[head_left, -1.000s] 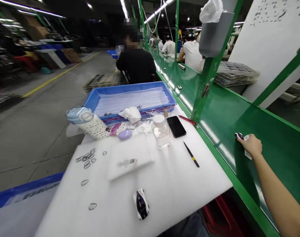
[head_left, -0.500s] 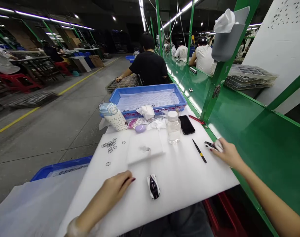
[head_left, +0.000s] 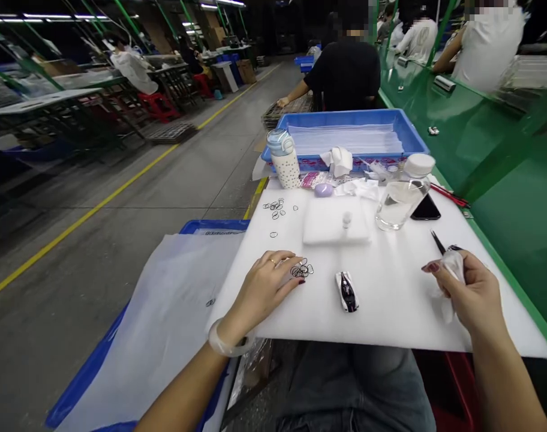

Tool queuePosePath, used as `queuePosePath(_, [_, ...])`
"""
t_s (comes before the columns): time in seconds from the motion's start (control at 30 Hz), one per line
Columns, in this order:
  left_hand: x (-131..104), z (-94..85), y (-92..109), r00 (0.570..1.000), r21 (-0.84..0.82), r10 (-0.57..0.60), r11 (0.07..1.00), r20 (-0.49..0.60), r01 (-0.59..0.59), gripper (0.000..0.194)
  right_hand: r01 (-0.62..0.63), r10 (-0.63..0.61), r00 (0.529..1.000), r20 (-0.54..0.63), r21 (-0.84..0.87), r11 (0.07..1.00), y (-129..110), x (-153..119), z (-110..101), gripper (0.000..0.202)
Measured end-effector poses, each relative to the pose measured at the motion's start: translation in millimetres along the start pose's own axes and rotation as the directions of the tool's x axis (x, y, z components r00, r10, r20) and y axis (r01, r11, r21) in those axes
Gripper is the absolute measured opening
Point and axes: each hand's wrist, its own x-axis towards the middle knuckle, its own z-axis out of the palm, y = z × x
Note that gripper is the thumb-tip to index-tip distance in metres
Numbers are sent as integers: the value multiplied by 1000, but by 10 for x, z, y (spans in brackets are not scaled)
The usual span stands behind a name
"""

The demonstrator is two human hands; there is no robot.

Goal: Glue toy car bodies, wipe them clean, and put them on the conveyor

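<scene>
My left hand point(head_left: 267, 282) rests on the white foam sheet point(head_left: 295, 324). Thumb and fingers are apart around a small pile of thin black rings point(head_left: 303, 270). To its right lies a white and black toy car point(head_left: 346, 292), flat on the sheet. At the right, my right hand point(head_left: 474, 288) pinches a crumpled white cloth point(head_left: 452, 270). Just behind the cloth, a dark piece of a second toy car point(head_left: 454, 247) peeks out, mostly hidden. Black tweezers point(head_left: 438, 241) lie beside it, partly covered. More black rings point(head_left: 276, 208) are scattered farther back on the left.
Behind are a tilted clear bottle point(head_left: 397, 204), a phone point(head_left: 426, 208), a dotted drinking bottle point(head_left: 286, 168), a foam block point(head_left: 331, 225) and a blue tray point(head_left: 417, 135). A green belt point(head_left: 502, 198) runs along the right. A co-worker in black point(head_left: 345, 72) sits ahead.
My left hand has opened, and a pile of black rings now lies at its fingertips. My right hand has come off the second car with the cloth. The clear bottle, upright before, now appears tilted.
</scene>
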Motion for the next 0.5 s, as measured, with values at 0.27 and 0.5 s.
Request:
queuePosePath(0.27, [151,209,147,997,11,-18,1000,-69,18,20,27,-27,999,19,16,1000,254,-136,67,39])
queuePosePath(0.5, [197,235,211,969,3,112,993,-221,-114,19,168,-137,985,-109,364,916,128,-103,81,35])
